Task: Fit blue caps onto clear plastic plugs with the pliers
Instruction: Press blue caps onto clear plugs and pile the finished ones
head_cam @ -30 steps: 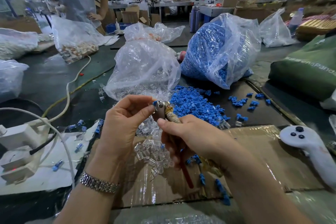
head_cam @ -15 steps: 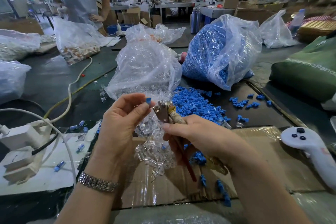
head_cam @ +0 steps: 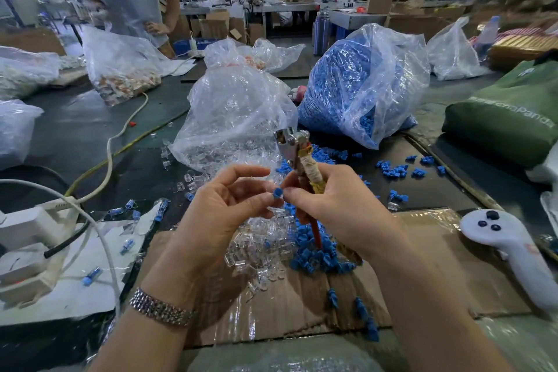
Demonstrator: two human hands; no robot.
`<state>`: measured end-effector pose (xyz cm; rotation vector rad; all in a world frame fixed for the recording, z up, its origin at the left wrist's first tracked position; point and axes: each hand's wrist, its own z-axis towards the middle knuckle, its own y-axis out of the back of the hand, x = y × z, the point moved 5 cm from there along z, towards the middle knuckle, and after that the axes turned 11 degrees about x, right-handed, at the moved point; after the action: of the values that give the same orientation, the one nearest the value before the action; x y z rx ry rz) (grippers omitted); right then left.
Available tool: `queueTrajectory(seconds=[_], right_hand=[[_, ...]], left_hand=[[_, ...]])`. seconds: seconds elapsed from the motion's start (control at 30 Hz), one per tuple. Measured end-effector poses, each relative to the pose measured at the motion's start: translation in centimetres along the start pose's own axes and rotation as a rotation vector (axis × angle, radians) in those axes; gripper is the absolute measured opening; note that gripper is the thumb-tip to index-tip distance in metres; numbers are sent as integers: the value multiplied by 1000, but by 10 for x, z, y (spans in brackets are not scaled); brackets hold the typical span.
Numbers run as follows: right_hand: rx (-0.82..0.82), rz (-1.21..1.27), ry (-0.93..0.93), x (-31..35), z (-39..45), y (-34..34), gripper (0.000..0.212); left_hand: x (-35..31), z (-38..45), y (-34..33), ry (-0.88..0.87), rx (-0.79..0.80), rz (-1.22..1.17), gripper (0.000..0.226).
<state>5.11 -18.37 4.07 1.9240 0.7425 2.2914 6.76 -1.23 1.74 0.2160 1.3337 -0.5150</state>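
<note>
The left hand (head_cam: 223, 214) pinches a blue cap (head_cam: 277, 192) beside the right hand (head_cam: 338, 208), which grips the upright pliers (head_cam: 294, 145); just behind the cardboard sheet (head_cam: 422, 254) lie a few finished capped plugs (head_cam: 133, 205); beyond, bulging bags of blue caps (head_cam: 362, 84) and clear plugs (head_cam: 238, 112) suggest most work remains.

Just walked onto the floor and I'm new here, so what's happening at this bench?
A person is assembling small plastic parts. The right hand grips the pliers, head pointing up, while the left hand pinches a blue cap between both hands' fingertips. Loose clear plugs and blue caps lie heaped on the cardboard below.
</note>
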Motion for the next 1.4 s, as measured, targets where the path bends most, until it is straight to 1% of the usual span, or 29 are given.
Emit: queueTrajectory(seconds=[0.07,0.2,0.3,0.37,0.43,0.47,0.53,0.57,0.6,0.63,0.67,0.77,0.83,0.87,0.97,1.07,1.23,1.3,1.33,1.4], right_hand=[[27,-15,21,2,0,-3,10],[26,-116,23,0,1,-5,12],[74,-166,21,-3,2,-6,14],[72,-175,-18,-6,3,-4,14],[8,-212,-103,-13,5,4,15],[-52,-269,-158,-18,5,12,17],[-156,-403,-264,-25,5,28,17],[-180,-448,-305,-28,5,34,15],[-186,-467,-332,-29,5,37,14],[-178,-462,-338,-30,6,37,13],[-160,-430,-322,-31,7,34,12],[-74,-238,-194,-25,10,14,16],[-23,-201,-119,-20,12,2,18],[-5,-201,-96,-19,13,-2,18],[24,-215,-74,-19,14,-8,21],[24,-233,-66,-19,13,-8,26],[42,-212,-72,-18,13,-10,15],[42,-204,-92,-20,13,-8,15],[27,-217,-110,-21,13,-4,16],[-61,-295,-150,-26,12,8,17]], left_hand=[[-1,0,-1,5,-3,33,39],[-3,-1,-3,37,5,86,40],[0,-2,-4,88,38,6,40],[2,-3,-1,133,14,45,37],[3,-5,12,186,-91,278,27],[3,-6,22,208,-176,425,22],[-2,-11,42,214,-371,661,22],[-4,-13,49,206,-446,717,23],[-4,-14,55,202,-483,720,23],[-2,-14,58,210,-476,672,22],[2,-12,58,223,-424,580,22],[14,-6,35,258,-160,281,23],[19,-2,18,249,-41,189,25],[21,-1,13,238,-11,164,25],[21,1,9,205,-26,119,22],[18,1,6,174,-31,146,30],[13,1,3,147,-64,228,30],[14,-2,7,169,-69,268,28],[14,-3,12,188,-86,318,27],[14,-5,26,233,-153,393,25]])
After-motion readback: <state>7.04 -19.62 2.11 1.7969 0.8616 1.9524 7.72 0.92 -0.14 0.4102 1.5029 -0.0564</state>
